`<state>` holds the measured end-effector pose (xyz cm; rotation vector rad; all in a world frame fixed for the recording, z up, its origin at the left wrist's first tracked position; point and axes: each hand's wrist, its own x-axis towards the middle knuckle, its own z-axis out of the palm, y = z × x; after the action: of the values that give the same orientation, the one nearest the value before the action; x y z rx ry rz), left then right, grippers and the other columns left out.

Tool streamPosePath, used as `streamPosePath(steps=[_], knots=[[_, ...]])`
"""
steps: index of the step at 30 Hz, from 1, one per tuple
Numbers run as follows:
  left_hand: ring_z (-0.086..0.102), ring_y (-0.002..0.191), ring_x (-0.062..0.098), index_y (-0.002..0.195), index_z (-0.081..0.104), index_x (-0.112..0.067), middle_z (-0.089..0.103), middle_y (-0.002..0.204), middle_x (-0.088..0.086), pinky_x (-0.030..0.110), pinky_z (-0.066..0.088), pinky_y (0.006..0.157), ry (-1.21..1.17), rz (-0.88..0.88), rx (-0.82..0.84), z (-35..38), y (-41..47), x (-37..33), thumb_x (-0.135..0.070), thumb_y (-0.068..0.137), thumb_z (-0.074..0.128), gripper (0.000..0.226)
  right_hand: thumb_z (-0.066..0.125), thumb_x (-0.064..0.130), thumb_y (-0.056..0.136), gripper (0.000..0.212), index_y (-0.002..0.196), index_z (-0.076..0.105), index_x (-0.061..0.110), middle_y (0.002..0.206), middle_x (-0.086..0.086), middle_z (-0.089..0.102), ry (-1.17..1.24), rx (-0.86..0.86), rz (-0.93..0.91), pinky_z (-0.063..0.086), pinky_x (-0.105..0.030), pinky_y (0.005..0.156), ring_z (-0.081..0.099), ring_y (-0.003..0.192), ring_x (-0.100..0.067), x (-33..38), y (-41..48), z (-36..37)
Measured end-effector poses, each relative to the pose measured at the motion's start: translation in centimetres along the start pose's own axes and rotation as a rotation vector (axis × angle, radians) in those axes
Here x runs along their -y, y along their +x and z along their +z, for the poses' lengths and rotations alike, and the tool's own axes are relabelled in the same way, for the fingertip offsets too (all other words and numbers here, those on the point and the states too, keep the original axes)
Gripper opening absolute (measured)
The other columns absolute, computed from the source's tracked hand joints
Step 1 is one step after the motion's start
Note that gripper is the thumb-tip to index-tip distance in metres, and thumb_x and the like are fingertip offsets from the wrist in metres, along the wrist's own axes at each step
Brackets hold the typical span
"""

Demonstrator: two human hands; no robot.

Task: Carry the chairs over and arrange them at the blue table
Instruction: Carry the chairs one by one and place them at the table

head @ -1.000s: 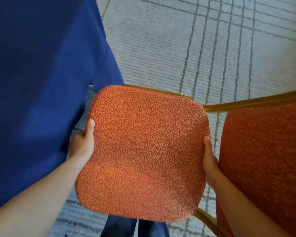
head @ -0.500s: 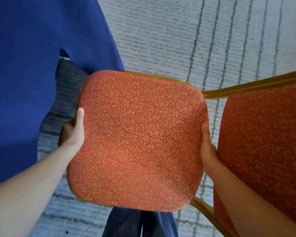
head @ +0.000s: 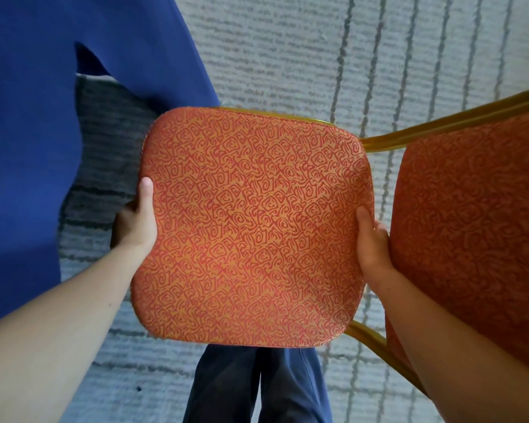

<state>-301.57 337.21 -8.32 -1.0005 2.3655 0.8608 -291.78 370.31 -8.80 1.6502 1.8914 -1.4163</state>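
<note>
I look straight down on a chair with an orange-red patterned seat [head: 251,227] and a gold frame [head: 452,129]. Its padded backrest [head: 477,227] rises at the right. My left hand [head: 136,222] grips the seat's left edge, thumb on top. My right hand [head: 371,239] grips the right edge, between seat and backrest. The blue tablecloth [head: 28,148] of the table hangs at the left, a short gap of carpet away from the seat's left edge.
Pale grey carpet with darker lines [head: 287,56] covers the floor ahead and to the right. A darker shaded strip of carpet [head: 104,166] lies under the cloth's edge. My legs in dark blue trousers [head: 257,386] stand just behind the seat.
The seat has drawn away from the blue cloth toward the right and toward me, and more carpet shows between them. Both hands keep the same hold.
</note>
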Motion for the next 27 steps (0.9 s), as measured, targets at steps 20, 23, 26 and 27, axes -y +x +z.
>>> streamPosePath(steps=[20,23,26,27], knots=[[0.059,0.110,0.031,0.117,0.064,-0.003,0.065,0.119,0.014,0.034,0.043,0.093,0.120,0.227,0.323,-4.7,-13.5,-5.2,-0.025,0.092,0.052,0.036,0.061,0.036,0.080,0.071,0.146,0.037,0.021,0.142,-0.011,0.047,-0.280,0.228,-0.157,0.045,-0.040,0.102,0.053,0.123,-0.029,4.7,-16.5,-6.3],[0.063,0.094,0.036,0.088,0.065,0.006,0.067,0.093,0.023,0.039,0.045,0.080,0.075,0.284,0.399,-7.2,-17.8,-7.2,-0.027,0.086,0.050,0.036,0.063,0.033,0.078,0.065,0.138,0.042,0.017,0.126,-0.004,0.059,-0.171,0.257,-0.160,0.052,-0.031,0.075,0.063,0.099,-0.018,6.8,-20.2,-8.9],[0.062,0.105,0.031,0.111,0.067,-0.002,0.068,0.111,0.014,0.036,0.046,0.095,0.036,0.285,0.378,-8.9,-20.6,-8.7,-0.022,0.090,0.053,0.031,0.061,0.012,0.091,0.033,0.115,0.039,0.021,0.094,0.007,0.053,-0.203,0.226,-0.241,0.036,-0.024,0.061,0.050,0.077,-0.006,8.3,-22.8,-11.5],[0.061,0.105,0.030,0.113,0.066,-0.005,0.068,0.113,0.012,0.036,0.046,0.096,0.022,0.298,0.378,-9.6,-21.6,-9.2,-0.022,0.091,0.054,0.031,0.060,0.012,0.092,0.033,0.118,0.041,0.021,0.095,0.006,0.052,-0.224,0.223,-0.281,0.035,-0.022,0.064,0.049,0.080,-0.008,8.5,-23.5,-12.4]])
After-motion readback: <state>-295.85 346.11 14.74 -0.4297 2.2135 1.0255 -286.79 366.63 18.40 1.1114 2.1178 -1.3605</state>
